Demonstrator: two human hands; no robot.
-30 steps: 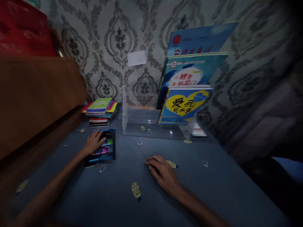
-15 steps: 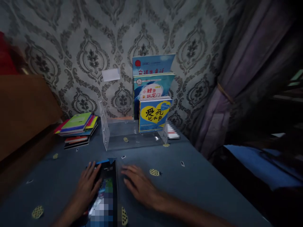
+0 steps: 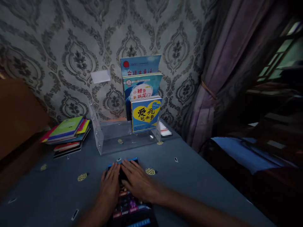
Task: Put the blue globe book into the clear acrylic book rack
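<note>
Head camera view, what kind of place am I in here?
Probably a home room, perhaps a child's reading corner: patterned wallpaper, a tied-back curtain, picture books in a clear acrylic rack, both hands on a dark book.

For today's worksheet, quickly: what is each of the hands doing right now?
Left hand: open, flat on the dark book.
Right hand: open, flat on the same book.

Dim room: damask wallpaper (image 3: 71, 47), purple curtain (image 3: 213, 78), window (image 3: 284, 50).

Blue-clothed table (image 3: 201, 176) bears books (image 3: 66, 132), seemingly acrylic rack (image 3: 113, 138).
</note>
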